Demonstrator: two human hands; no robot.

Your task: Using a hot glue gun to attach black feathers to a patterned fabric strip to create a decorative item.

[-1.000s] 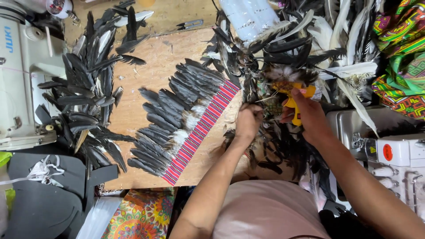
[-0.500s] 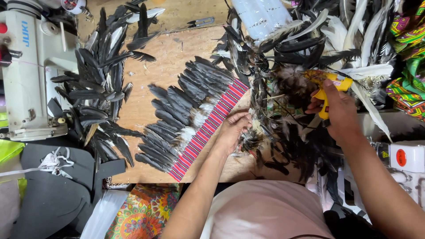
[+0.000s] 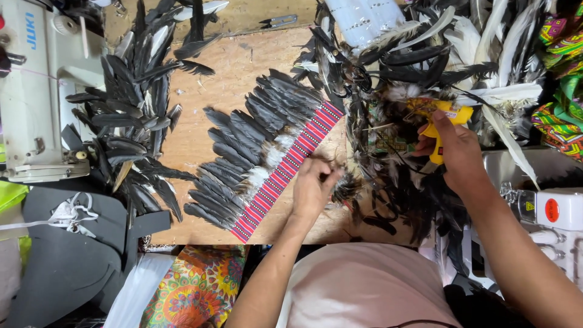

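A red patterned woven band lies diagonally on the wooden board, with a row of dark grey feathers fixed along its left edge. My left hand rests beside the band's lower right side, fingers pinched on a small dark fluffy feather. My right hand grips a yellow glue gun over a heap of black and white feathers to the right.
A white sewing machine stands at the left, with loose dark feathers spread beside it. A second white machine sits at the right edge. Colourful cloth lies far right; patterned fabric hangs below the board.
My left hand has moved left from the feather pile to the band's edge, carrying a small feather. My right hand with the glue gun has shifted right and up slightly.
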